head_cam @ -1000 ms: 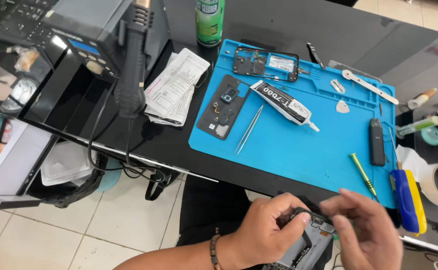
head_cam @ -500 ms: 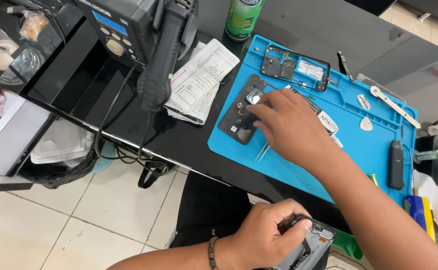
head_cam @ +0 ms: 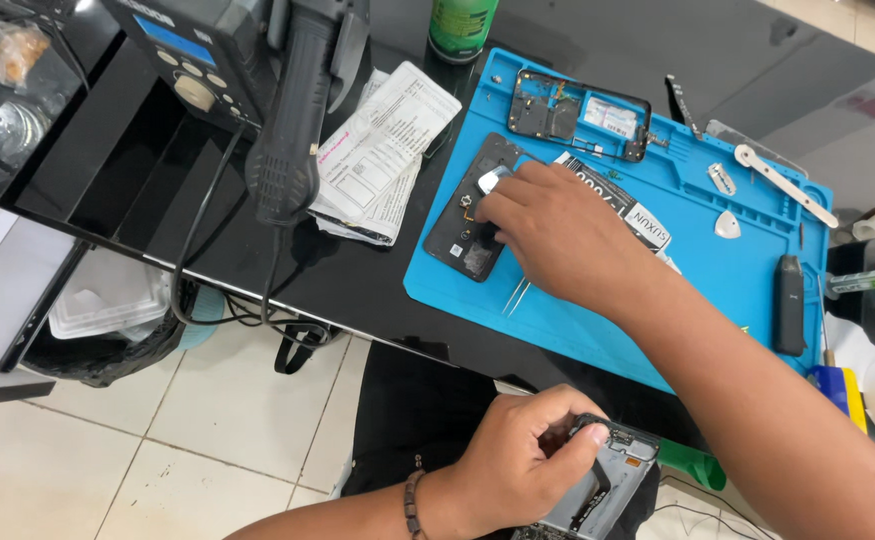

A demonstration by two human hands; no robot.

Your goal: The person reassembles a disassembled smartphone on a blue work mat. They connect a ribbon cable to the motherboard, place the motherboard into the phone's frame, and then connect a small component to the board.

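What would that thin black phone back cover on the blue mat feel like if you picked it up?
The flat black phone back cover is a thin sheet, so probably light and slightly bendy. Its surface looks smooth, so it may slide on the blue rubber mat. The right hand's fingers rest on its upper part, by the camera cut-out.

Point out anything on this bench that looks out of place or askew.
The folded paper sheets lie skewed, half under the hot-air handle and against the blue mat. The tweezers poke out from under the right hand. Nothing looks spilled.
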